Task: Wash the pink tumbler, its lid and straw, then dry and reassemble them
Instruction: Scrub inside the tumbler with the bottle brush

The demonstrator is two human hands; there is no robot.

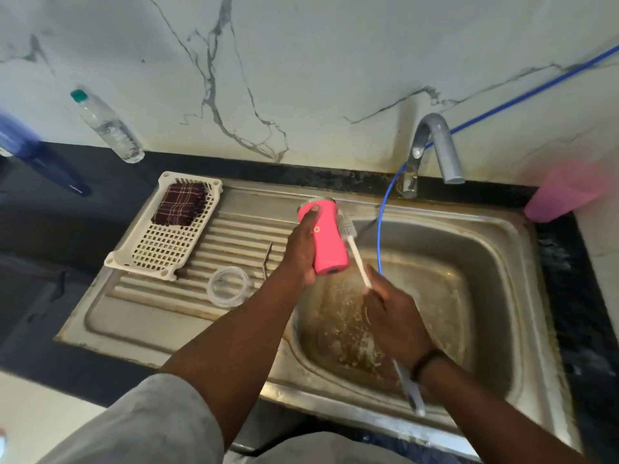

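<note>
Views: one, head-worn.
Position: above the near edge of the sink (pixel 495 249), close over the forearms.
Facing: forward and down, toward the marble wall (pixel 301 61).
Reach: wide-angle, taking in basin, drainboard (pixel 150 316) and dark surface (pixel 40 229).

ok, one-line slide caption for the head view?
Left hand holds pink tumbler over the sink; right hand works a bottle brush at its mouth.

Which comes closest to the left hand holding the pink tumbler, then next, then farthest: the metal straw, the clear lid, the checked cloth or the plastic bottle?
Measured from the left hand:
1. Metal straw, just to its left on the ridged drainboard.
2. Clear lid, lower left on the drainboard.
3. Checked cloth, in the white basket, upper left.
4. Plastic bottle, far left against the wall.
</note>
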